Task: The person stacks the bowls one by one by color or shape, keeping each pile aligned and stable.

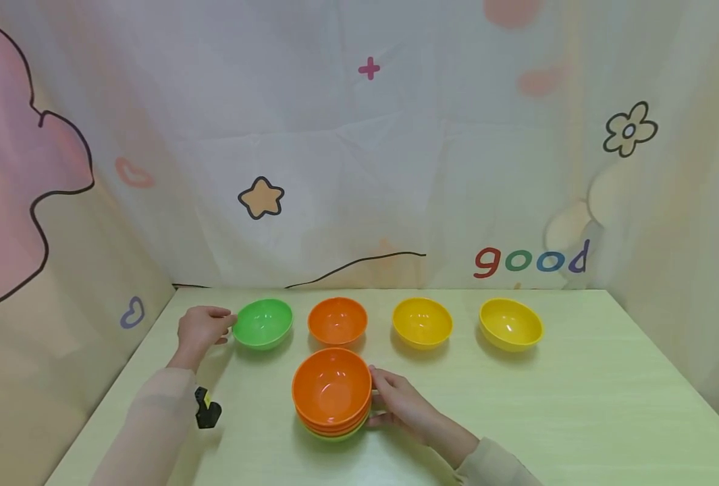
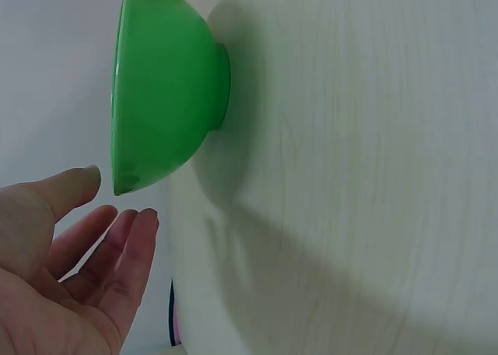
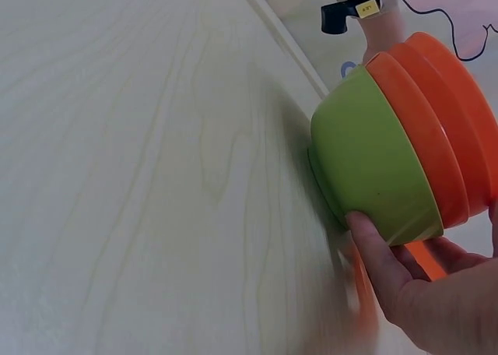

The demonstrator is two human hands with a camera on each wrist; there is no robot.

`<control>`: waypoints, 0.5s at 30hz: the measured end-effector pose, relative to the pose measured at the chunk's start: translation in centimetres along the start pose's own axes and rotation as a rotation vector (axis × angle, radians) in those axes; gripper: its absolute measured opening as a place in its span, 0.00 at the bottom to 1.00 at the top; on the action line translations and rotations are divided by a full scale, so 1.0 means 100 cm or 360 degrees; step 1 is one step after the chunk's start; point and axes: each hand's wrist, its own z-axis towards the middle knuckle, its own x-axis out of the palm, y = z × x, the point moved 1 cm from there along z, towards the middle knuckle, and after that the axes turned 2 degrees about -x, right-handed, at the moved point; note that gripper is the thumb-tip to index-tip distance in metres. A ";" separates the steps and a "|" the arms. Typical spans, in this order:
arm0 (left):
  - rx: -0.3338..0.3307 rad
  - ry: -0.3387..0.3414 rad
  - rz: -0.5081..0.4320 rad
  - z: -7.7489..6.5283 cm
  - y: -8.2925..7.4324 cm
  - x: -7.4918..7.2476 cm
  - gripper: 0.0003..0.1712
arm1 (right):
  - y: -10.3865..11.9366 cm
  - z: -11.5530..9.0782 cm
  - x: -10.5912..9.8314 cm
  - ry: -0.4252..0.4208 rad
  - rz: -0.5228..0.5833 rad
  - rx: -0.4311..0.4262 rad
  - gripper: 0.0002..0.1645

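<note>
My left hand (image 1: 203, 329) is at the left side of a green bowl (image 1: 263, 324), thumb and fingers parted. In the left wrist view a small gap shows between the thumb and the rim of that bowl (image 2: 159, 90). My right hand (image 1: 404, 403) grips the right side of a stack of nested bowls, its thumb by the upper rim and its fingers lower down. Orange bowls (image 1: 333, 388) make up the top of the stack. At its bottom is a yellowish-green bowl (image 3: 369, 156), with a fingertip against its side in the right wrist view.
In a row along the back of the pale table (image 1: 608, 405), right of the green bowl, stand an orange bowl (image 1: 337, 322), a yellow bowl (image 1: 422, 324) and another yellow bowl (image 1: 511, 325). A printed curtain (image 1: 335, 155) hangs behind. A black device (image 1: 207, 409) is by the left wrist.
</note>
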 end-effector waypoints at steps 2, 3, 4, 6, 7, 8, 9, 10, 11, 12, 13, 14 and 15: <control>0.0020 0.0013 0.0041 -0.001 -0.003 0.000 0.23 | 0.000 0.000 0.000 0.0001 -0.0005 0.0004 0.41; 0.0025 0.0017 0.0061 -0.002 -0.005 0.000 0.22 | 0.000 -0.001 0.000 0.0001 -0.0006 0.0004 0.41; 0.0027 0.0020 0.0082 -0.003 -0.006 0.000 0.22 | 0.000 -0.001 0.000 0.0001 -0.0006 0.0004 0.41; 0.0032 0.0018 0.0134 -0.004 -0.010 0.000 0.22 | 0.000 -0.001 0.000 -0.0001 -0.0006 0.0003 0.41; 0.0029 0.0019 0.0162 -0.005 -0.011 0.001 0.22 | 0.000 -0.001 0.000 0.0000 -0.0004 0.0001 0.41; 0.0026 0.0019 0.0188 -0.005 -0.013 0.001 0.22 | 0.000 0.000 -0.001 0.0000 -0.0002 0.0000 0.42; 0.0026 0.0018 0.0213 -0.006 -0.014 0.001 0.21 | 0.000 0.000 -0.001 0.0000 0.0000 -0.0001 0.42; 0.0026 0.0018 0.0231 -0.006 -0.015 0.001 0.21 | 0.000 0.000 -0.001 0.0000 0.0001 -0.0002 0.42; 0.0024 0.0020 0.0251 -0.006 -0.016 0.002 0.21 | -0.001 0.000 -0.001 -0.0001 0.0003 -0.0002 0.42; 0.0026 0.0018 0.0272 -0.006 -0.017 0.002 0.21 | -0.001 0.000 -0.001 -0.0001 0.0005 -0.0001 0.42; 0.0026 0.0019 0.0287 -0.006 -0.018 0.002 0.21 | -0.001 0.000 -0.001 -0.0002 0.0006 0.0000 0.42; 0.0029 0.0016 0.0302 -0.005 -0.019 0.003 0.21 | -0.001 0.001 -0.001 -0.0004 0.0005 0.0004 0.42; 0.0029 0.0014 0.0313 -0.005 -0.019 0.004 0.21 | -0.001 0.001 -0.001 -0.0004 0.0004 0.0007 0.42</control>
